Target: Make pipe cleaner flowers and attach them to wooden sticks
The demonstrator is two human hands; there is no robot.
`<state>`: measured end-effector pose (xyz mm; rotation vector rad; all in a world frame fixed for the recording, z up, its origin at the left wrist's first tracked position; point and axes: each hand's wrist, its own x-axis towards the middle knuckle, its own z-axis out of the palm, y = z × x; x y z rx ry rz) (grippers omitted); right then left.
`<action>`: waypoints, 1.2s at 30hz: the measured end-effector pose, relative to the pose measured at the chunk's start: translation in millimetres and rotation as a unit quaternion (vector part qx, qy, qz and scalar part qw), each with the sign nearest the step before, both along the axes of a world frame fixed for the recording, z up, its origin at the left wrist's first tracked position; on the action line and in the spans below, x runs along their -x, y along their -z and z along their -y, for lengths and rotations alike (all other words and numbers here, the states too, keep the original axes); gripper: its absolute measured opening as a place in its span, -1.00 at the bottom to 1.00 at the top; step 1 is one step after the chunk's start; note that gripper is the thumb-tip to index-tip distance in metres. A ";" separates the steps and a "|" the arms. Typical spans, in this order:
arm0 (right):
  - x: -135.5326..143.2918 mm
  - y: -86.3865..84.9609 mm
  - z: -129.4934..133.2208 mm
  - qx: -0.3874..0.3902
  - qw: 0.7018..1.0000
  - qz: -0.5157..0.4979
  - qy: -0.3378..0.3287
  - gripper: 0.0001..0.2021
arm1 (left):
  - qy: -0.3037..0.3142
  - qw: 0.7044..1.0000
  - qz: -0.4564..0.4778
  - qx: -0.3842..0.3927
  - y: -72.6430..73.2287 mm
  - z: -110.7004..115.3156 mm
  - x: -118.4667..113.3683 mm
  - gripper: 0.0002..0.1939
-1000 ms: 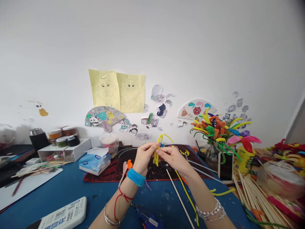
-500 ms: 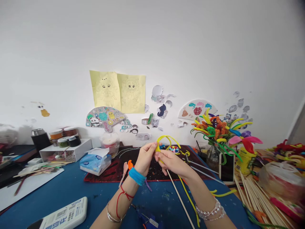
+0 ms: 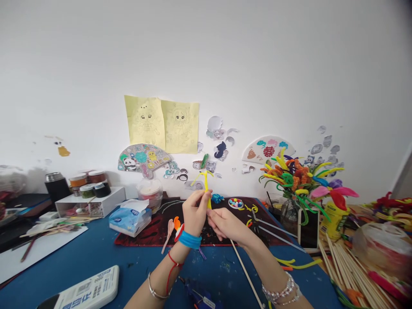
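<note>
Both my hands meet over the dark mat. My left hand [image 3: 195,212] pinches a yellow pipe cleaner piece [image 3: 206,182] between thumb and fingertips; it stands upright, and its thin ends spread at the top. Just below and to the right, my right hand [image 3: 227,224] is closed around the lower part of the yellow piece. A thin wooden stick [image 3: 245,270] slants out from beneath the right hand toward the lower edge. Whether the stick joins the yellow piece is hidden by the fingers.
A blue glue gun [image 3: 201,296] lies in front near my forearms. Beyond the hands are a dish of coloured pompoms [image 3: 236,203] and scissors [image 3: 254,219]. Tissues [image 3: 130,218] stand left; a phone [image 3: 308,229], pipe cleaner flowers [image 3: 289,176] and wooden sticks [image 3: 354,270] are right.
The yellow piece has turned from a wide loop leaning right to an upright stem with spread ends. My left hand has shifted slightly right; both hands keep their grip.
</note>
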<state>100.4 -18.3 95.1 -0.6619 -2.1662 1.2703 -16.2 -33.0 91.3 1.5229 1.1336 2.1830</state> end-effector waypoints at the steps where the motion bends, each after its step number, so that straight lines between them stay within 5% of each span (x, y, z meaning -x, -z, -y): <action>1: 0.3 -0.3 2.5 -0.043 0.998 0.013 0.032 -0.53 | -0.022 0.999 -0.026 -0.014 0.0 1.3 0.0 -0.77; 3: -0.8 -1.5 6.7 -0.141 0.985 0.034 0.092 -0.52 | -0.020 0.999 -0.036 -0.012 -0.3 1.8 0.0 -0.77; 5: -3.6 -3.3 8.3 -0.205 0.970 0.055 0.118 -0.50 | 0.048 0.999 0.006 0.018 -1.6 0.6 -0.5 -0.74; 9: -13.2 -8.2 4.8 -0.192 0.974 0.093 0.074 -0.52 | 0.178 0.981 0.038 0.065 -7.6 3.7 -3.5 -0.74; 12: -23.9 -15.5 4.1 -0.220 0.968 0.088 0.078 -0.59 | 0.144 0.987 -0.031 0.061 -13.4 13.6 -5.5 -0.74; 17: -43.6 -32.5 13.2 -0.276 0.942 -0.018 0.191 -0.73 | 0.037 0.988 -0.150 0.023 -18.3 24.7 -8.1 -0.75; 24: -50.6 -37.9 9.9 -0.554 0.785 -0.043 0.272 -0.77 | 0.001 0.974 -0.228 -0.001 -14.2 21.3 -12.1 -0.77; 27: -49.3 -33.1 0.8 -0.604 0.748 -0.018 0.273 -0.81 | 0.049 0.979 -0.195 0.026 -11.2 17.6 -12.5 -0.75; 31: -50.1 -29.0 -8.4 -0.635 0.720 -0.001 0.278 -0.85 | 0.218 0.967 -0.091 0.098 -6.2 9.6 -12.0 -0.66; 33: -50.9 -28.9 -11.4 -0.640 0.719 0.008 0.272 -0.86 | 0.275 0.952 -0.060 0.117 -3.9 6.4 -12.0 -0.63; 36: -51.4 -29.1 -14.8 -0.626 0.736 0.023 0.257 -0.90 | 0.275 0.952 -0.055 0.122 -1.8 4.9 -12.9 -0.67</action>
